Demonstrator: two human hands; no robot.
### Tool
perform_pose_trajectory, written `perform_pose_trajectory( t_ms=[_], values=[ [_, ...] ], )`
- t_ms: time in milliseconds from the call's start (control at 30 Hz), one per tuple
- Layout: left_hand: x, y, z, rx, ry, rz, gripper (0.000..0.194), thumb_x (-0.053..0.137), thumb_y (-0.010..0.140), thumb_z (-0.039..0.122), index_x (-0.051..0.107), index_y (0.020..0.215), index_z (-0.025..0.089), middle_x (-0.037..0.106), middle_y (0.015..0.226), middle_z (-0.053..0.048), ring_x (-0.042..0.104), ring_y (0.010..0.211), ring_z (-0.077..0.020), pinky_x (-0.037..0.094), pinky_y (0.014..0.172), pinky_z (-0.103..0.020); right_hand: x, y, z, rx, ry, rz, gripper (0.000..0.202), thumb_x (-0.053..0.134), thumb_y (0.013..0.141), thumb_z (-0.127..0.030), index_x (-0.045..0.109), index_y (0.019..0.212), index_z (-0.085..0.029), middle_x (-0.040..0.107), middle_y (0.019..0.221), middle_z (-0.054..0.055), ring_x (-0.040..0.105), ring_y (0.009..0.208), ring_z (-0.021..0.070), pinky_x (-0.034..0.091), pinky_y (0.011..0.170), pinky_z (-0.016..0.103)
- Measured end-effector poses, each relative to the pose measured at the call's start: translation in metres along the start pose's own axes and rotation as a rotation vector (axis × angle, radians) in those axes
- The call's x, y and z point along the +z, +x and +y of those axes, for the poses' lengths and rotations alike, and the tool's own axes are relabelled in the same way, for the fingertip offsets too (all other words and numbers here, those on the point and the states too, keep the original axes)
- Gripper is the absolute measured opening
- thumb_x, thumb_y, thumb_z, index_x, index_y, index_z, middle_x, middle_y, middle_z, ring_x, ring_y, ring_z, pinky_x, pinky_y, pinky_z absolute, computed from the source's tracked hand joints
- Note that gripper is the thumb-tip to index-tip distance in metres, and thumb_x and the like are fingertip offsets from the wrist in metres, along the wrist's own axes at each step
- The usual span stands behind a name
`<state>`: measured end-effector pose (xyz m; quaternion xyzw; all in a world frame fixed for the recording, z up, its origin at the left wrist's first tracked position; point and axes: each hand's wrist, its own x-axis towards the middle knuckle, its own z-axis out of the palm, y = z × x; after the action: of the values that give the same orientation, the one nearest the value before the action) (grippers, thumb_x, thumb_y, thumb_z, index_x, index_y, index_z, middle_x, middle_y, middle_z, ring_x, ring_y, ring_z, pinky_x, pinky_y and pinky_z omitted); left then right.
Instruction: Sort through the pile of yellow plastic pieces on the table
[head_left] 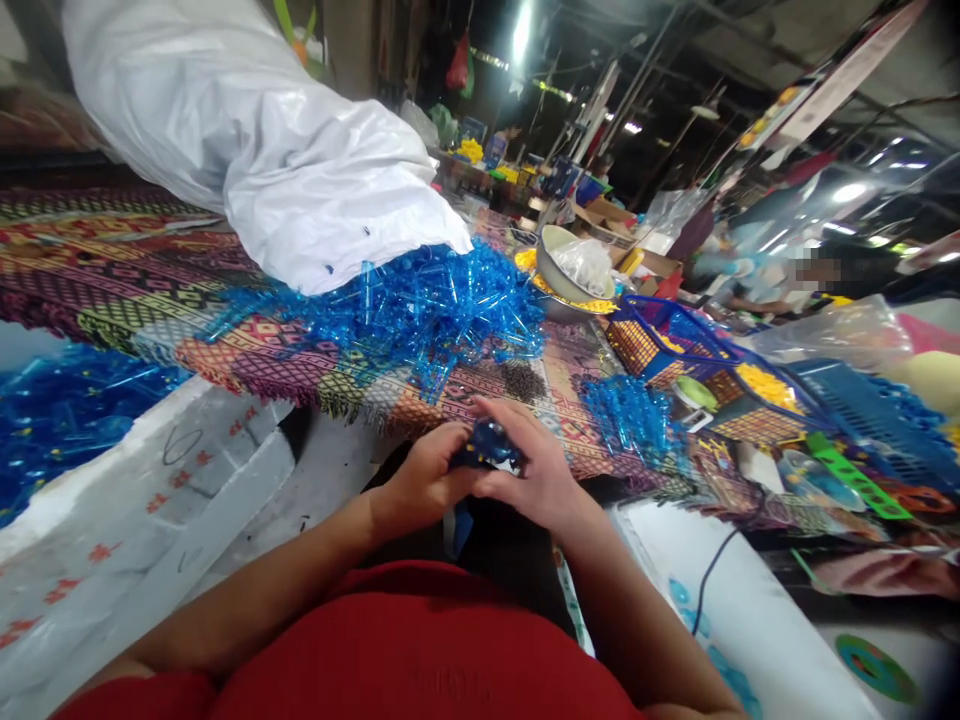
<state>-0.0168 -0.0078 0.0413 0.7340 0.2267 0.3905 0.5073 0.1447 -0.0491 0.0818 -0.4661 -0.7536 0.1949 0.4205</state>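
Between my two hands, low over my lap at the table's edge, is a shiny dark-blue plastic piece [489,444]; its exact kind is too small to make out. My left hand [427,470] closes on its left side, thumb and fingers pressed to it. Curled around the right side is my right hand [541,468], fingertips meeting near the top. Just beyond lies a large heap of clear blue plastic tubes [450,305], spilling from a white sack [300,160]. A small pile of dark beads [523,381] rests on the patterned cloth [285,372] before my hands.
A smaller pile of blue pieces [634,415] lies to the right, near blue baskets [660,345] with yellow parts. A bowl [570,262] stands behind. On the left is a foam box [150,480] full of blue pieces. A person [765,275] sits at the far right.
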Motion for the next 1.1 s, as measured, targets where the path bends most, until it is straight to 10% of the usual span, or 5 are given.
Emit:
perform_pose_trajectory(
  t_ms=[333,567,833,1100],
  values=[
    [0.007,-0.012,-0.010,0.001,0.249,-0.037,0.017,0.045,0.084,0.031,0.055,0.085,0.017,0.058,0.080,-0.004,0.053,0.072,-0.0151,0.039,0.068,-0.024,0.004,0.007,-0.001,-0.166,-0.190,0.009,0.022,0.064,0.071,-0.034,0.064,0.090,-0.023,0.062,0.085,0.007,0.056,0.081,0.0195,0.046,0.074,0.035],
    [0.013,-0.010,-0.024,-0.197,0.110,0.033,0.015,0.054,0.076,0.032,0.055,0.078,0.017,0.057,0.069,-0.001,0.054,0.064,-0.0134,0.040,0.061,-0.023,0.030,0.010,0.031,0.074,-0.078,0.116,0.012,0.059,0.075,-0.032,0.064,0.071,-0.022,0.060,0.066,0.002,0.054,0.066,0.0150,0.045,0.067,0.030],
    [-0.026,-0.004,-0.025,-0.646,-0.560,-0.551,0.035,0.045,0.077,0.047,0.052,0.088,0.014,0.049,0.055,0.002,0.054,0.039,-0.0146,0.031,0.032,-0.020,0.010,-0.007,0.044,0.074,0.217,-0.130,0.053,0.065,0.072,-0.026,0.049,0.123,-0.033,0.057,0.117,0.002,0.051,0.108,0.0196,0.041,0.090,0.037],
    [-0.007,-0.008,-0.012,-0.196,0.394,0.039,0.027,0.048,0.080,0.042,0.055,0.089,0.017,0.057,0.087,-0.010,0.055,0.086,-0.0236,0.042,0.074,-0.031,0.019,-0.007,0.041,0.039,-0.008,-0.016,0.036,0.056,0.079,-0.028,0.055,0.115,-0.029,0.060,0.102,0.004,0.053,0.096,0.0183,0.042,0.085,0.035]
  ],
)
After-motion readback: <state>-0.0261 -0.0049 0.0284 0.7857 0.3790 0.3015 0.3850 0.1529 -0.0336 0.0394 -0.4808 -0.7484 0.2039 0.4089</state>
